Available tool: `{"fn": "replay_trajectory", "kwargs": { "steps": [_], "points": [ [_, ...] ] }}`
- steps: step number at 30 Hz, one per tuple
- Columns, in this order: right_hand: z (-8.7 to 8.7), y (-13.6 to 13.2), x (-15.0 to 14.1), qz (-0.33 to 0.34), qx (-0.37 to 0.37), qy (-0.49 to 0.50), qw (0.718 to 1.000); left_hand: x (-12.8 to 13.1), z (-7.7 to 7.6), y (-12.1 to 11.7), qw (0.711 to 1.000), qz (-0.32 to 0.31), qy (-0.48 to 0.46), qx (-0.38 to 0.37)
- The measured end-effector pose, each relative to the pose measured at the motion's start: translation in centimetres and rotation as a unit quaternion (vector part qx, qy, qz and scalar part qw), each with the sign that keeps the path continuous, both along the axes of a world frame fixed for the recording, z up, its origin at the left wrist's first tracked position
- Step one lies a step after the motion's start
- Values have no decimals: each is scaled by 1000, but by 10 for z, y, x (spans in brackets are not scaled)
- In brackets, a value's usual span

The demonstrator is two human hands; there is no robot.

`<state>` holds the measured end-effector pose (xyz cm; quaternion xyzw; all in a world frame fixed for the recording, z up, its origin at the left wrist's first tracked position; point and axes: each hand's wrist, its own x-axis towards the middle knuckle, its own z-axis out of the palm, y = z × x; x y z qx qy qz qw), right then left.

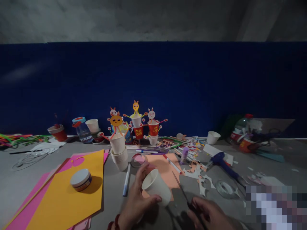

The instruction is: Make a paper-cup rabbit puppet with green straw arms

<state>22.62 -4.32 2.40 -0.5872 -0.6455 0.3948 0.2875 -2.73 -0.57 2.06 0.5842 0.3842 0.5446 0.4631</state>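
My left hand (pixel 140 195) is wrapped round a white paper cup (pixel 158 187), thumb across its side. The cup is tilted, its open mouth toward the upper left. To the right of it, my right hand (pixel 207 212) grips dark-handled scissors (pixel 182 191), whose slim metal blades point up and left, apart from the cup. The fingers partly hide the handles. Under and behind the cup lies a sheet of peach paper (pixel 155 163) with a red marker (pixel 172 164) on it. A blue-and-white marker (pixel 126 180) rests left of my left hand.
Decorated paper-cup figures (pixel 117 140) stand at the back, one on stacked cups. Orange paper (pixel 79 204) on the left carries a lidded jar (pixel 81 180). On the right are a blue glue gun (pixel 223 163), a tape roll (pixel 225 189) and paper scraps (pixel 199 175). A blue wall (pixel 192 89) rises behind.
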Motion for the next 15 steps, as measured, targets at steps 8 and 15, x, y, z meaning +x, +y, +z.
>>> {"fn": "replay_trajectory", "kwargs": {
  "steps": [8, 15],
  "points": [
    [-27, 11, -14, -24, -46, 85, 995, 0, 6, 2, 973, -62, -203, -88],
    [-48, 16, -3, -14, 85, -38, 996, -2, -9, 10, 869, -60, -389, -301]
  ]
}}
